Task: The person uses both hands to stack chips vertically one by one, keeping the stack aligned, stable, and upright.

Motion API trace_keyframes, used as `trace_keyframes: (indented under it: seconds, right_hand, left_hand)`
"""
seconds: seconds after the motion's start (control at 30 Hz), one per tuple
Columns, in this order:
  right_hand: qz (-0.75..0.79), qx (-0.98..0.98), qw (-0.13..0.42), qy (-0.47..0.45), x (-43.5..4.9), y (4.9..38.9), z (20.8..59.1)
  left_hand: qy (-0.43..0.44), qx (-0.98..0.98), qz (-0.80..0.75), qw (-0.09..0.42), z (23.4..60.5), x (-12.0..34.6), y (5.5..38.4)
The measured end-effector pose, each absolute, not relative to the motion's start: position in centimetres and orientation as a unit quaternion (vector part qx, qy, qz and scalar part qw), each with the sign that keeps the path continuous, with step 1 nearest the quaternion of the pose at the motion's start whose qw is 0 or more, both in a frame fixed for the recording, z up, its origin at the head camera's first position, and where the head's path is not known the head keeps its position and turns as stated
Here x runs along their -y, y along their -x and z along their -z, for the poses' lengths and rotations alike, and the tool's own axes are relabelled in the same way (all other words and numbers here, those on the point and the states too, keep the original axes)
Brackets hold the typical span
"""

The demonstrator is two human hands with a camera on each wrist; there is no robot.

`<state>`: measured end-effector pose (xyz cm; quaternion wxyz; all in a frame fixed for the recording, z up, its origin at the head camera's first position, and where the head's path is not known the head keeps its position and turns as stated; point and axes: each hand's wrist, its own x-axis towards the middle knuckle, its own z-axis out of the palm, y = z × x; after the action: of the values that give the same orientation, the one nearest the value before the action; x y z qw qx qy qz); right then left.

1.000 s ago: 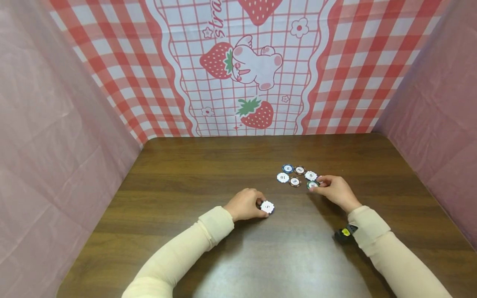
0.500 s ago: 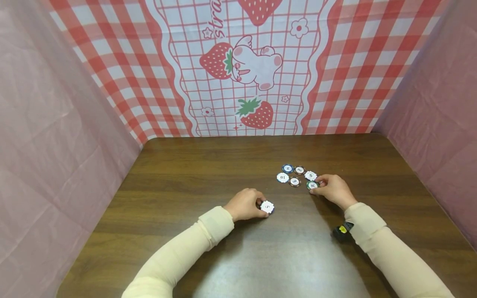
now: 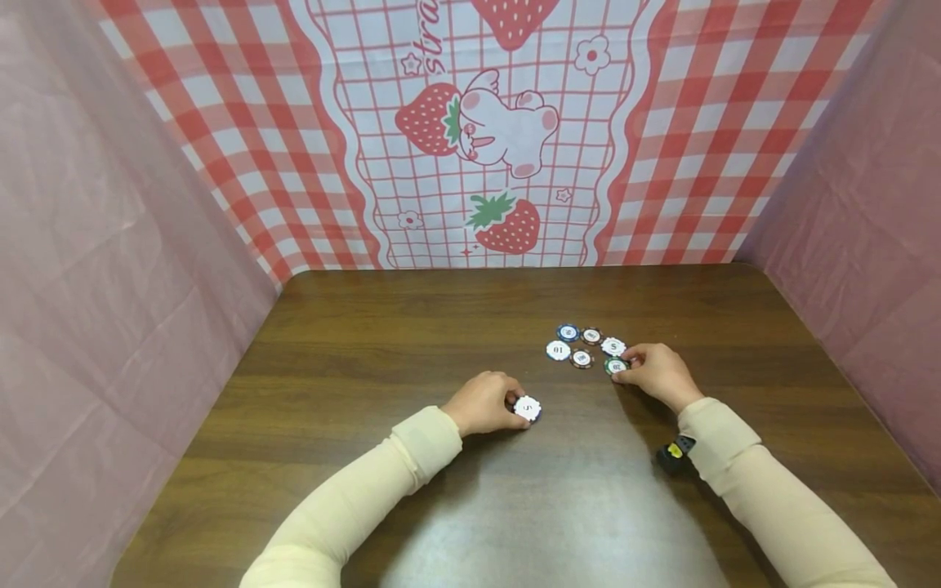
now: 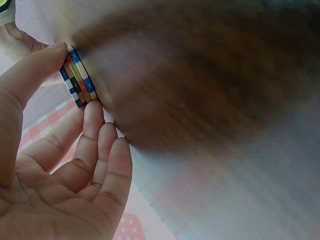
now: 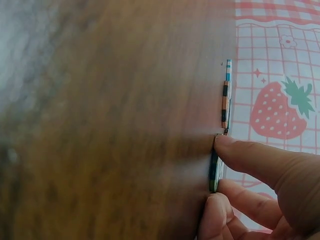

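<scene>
Green chip (image 3: 616,367), right of centre in the head view, shows more face than a second ago, suggesting it is nearly positioned; your right hand (image 3: 662,377) pinches it. Your left hand (image 3: 479,405), unmoved, grips the chip stack (image 3: 527,408) at lower centre.

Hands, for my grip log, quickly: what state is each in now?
Left hand: closed, holding a chip stack between thumb and fingers.
Right hand: closed, pinching the green-edged chip by its rim.
</scene>
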<state>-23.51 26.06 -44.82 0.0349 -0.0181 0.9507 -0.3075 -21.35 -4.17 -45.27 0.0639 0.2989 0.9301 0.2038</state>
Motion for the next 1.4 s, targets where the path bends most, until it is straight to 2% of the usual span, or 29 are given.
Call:
trace_keyframes:
  seconds: [0.53, 0.93, 1.4]
  right_hand:
    - [0.284, -0.958, 0.015, 0.029, -25.7, 23.4, 44.8]
    - [0.294, -0.955, 0.026, 0.019, -25.7, 23.3, 44.6]
    - [0.324, -0.945, -0.018, 0.048, -24.7, 22.8, 44.0]
  left_hand:
    - [-0.301, -0.931, -0.199, 0.062, 45.1, 4.2, 21.2]
    - [-0.296, -0.931, -0.204, 0.064, 45.0, 4.2, 21.2]
    - [-0.297, -0.93, -0.205, 0.065, 45.2, 4.2, 21.3]
